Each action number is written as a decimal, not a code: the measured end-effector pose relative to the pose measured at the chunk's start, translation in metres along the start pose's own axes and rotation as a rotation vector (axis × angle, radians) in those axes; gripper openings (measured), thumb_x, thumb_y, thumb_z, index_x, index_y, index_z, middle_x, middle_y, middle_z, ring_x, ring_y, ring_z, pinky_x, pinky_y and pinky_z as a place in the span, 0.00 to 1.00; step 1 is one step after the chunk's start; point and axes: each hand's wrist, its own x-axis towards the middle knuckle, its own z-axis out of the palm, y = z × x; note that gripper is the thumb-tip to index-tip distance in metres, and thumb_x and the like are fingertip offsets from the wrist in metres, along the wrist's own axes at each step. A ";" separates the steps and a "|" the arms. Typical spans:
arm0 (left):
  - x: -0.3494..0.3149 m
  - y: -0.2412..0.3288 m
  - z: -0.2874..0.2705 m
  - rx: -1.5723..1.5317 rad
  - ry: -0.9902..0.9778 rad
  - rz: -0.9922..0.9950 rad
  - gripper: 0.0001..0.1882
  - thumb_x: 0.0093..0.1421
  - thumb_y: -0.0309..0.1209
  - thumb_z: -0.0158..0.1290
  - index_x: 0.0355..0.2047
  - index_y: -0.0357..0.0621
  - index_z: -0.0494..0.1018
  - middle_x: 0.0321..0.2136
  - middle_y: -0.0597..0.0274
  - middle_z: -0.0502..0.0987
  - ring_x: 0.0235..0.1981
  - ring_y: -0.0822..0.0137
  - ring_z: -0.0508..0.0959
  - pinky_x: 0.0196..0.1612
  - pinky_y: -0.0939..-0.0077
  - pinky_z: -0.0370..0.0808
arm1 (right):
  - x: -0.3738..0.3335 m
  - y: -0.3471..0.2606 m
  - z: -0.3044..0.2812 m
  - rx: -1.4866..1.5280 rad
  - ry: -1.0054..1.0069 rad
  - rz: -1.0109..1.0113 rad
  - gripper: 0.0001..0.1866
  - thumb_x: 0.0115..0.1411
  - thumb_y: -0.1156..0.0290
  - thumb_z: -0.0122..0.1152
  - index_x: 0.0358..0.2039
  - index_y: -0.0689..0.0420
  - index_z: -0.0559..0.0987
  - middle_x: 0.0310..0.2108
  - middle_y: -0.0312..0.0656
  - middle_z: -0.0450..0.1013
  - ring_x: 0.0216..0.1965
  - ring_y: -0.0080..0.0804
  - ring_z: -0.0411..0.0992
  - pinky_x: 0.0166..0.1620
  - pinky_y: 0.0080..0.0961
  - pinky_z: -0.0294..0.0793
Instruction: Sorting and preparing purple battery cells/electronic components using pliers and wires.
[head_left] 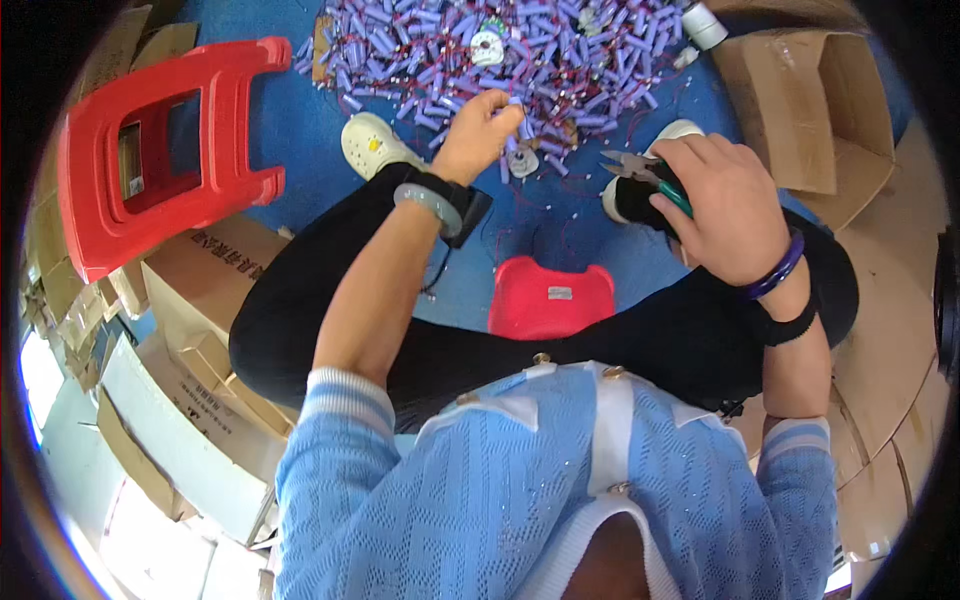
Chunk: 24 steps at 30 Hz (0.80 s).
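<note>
A big heap of purple battery cells (420, 55) with thin red and dark wires lies on the blue floor ahead of me. My left hand (480, 137) is closed at the near edge of this heap, its fingertips pinching what looks like a purple battery cell (516, 112). Just below those fingers is a white round part (522, 161) among the wires. To the right, away from the heap, my right hand (728, 205) grips wire cutters (634, 165) with green handles. Their metal jaws point left and look parted. The palm side of the right hand is hidden.
A red plastic stool (180, 225) lies tipped at left, and a small red seat (553, 300) is between my legs. Open cardboard boxes (790, 110) stand at right, more cartons (215, 255) at left. A white cylinder (704, 27) stands by the heap.
</note>
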 end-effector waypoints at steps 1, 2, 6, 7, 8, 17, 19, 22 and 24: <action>-0.005 0.026 0.004 -0.189 0.010 -0.049 0.13 0.54 0.37 0.50 0.31 0.38 0.71 0.21 0.63 0.71 0.19 0.73 0.70 0.23 0.74 0.67 | 0.001 0.000 -0.001 0.034 0.063 0.008 0.16 0.47 0.69 0.62 0.38 0.56 0.73 0.31 0.43 0.71 0.36 0.42 0.69 0.37 0.35 0.67; -0.015 0.052 0.010 -0.376 0.014 -0.107 0.12 0.56 0.37 0.49 0.30 0.39 0.70 0.19 0.66 0.69 0.18 0.77 0.66 0.21 0.79 0.65 | -0.001 0.001 -0.003 0.022 0.075 0.004 0.16 0.47 0.69 0.62 0.38 0.56 0.73 0.31 0.43 0.71 0.36 0.42 0.69 0.37 0.35 0.67; -0.057 0.104 0.020 -0.716 -0.044 0.030 0.10 0.61 0.36 0.44 0.30 0.42 0.66 0.23 0.61 0.72 0.13 0.78 0.61 0.16 0.84 0.57 | -0.001 0.005 -0.004 0.113 0.206 0.066 0.16 0.49 0.69 0.61 0.38 0.57 0.73 0.32 0.46 0.72 0.36 0.47 0.69 0.37 0.38 0.68; -0.069 0.111 0.020 -0.711 -0.042 0.041 0.10 0.61 0.36 0.44 0.30 0.42 0.66 0.23 0.61 0.72 0.13 0.78 0.61 0.16 0.84 0.57 | -0.003 0.007 -0.003 0.115 0.237 0.047 0.16 0.49 0.69 0.61 0.39 0.57 0.73 0.33 0.46 0.72 0.36 0.47 0.69 0.38 0.38 0.68; -0.081 0.117 0.021 -0.869 -0.075 0.017 0.10 0.62 0.36 0.44 0.32 0.42 0.67 0.25 0.59 0.73 0.13 0.78 0.61 0.16 0.85 0.58 | -0.004 0.007 -0.003 0.120 0.263 0.028 0.16 0.49 0.70 0.61 0.40 0.57 0.73 0.33 0.47 0.72 0.37 0.48 0.69 0.38 0.38 0.68; -0.126 0.128 0.016 -0.468 -0.052 0.045 0.12 0.59 0.29 0.54 0.42 0.39 0.72 0.26 0.69 0.75 0.18 0.84 0.61 0.20 0.89 0.57 | -0.007 -0.012 -0.009 0.207 0.279 -0.202 0.20 0.45 0.73 0.62 0.41 0.56 0.73 0.35 0.43 0.72 0.38 0.43 0.68 0.40 0.34 0.64; -0.129 0.126 0.017 -0.458 -0.059 0.055 0.12 0.59 0.30 0.53 0.43 0.39 0.72 0.27 0.69 0.75 0.19 0.83 0.62 0.20 0.89 0.58 | -0.008 -0.013 -0.008 0.187 0.286 -0.209 0.20 0.44 0.73 0.62 0.41 0.56 0.74 0.35 0.42 0.71 0.38 0.42 0.68 0.40 0.34 0.64; -0.131 0.127 0.018 -0.435 -0.068 0.070 0.13 0.60 0.30 0.52 0.44 0.39 0.72 0.28 0.68 0.75 0.19 0.83 0.62 0.21 0.89 0.58 | -0.009 -0.014 -0.011 0.165 0.285 -0.218 0.20 0.44 0.74 0.63 0.41 0.55 0.74 0.35 0.41 0.71 0.38 0.42 0.68 0.39 0.33 0.64; -0.132 0.126 0.019 -0.423 -0.071 0.076 0.14 0.60 0.31 0.52 0.45 0.39 0.72 0.28 0.68 0.76 0.19 0.83 0.62 0.21 0.89 0.59 | -0.010 -0.014 -0.011 0.159 0.275 -0.221 0.20 0.44 0.74 0.63 0.41 0.55 0.74 0.35 0.41 0.71 0.38 0.41 0.68 0.40 0.33 0.64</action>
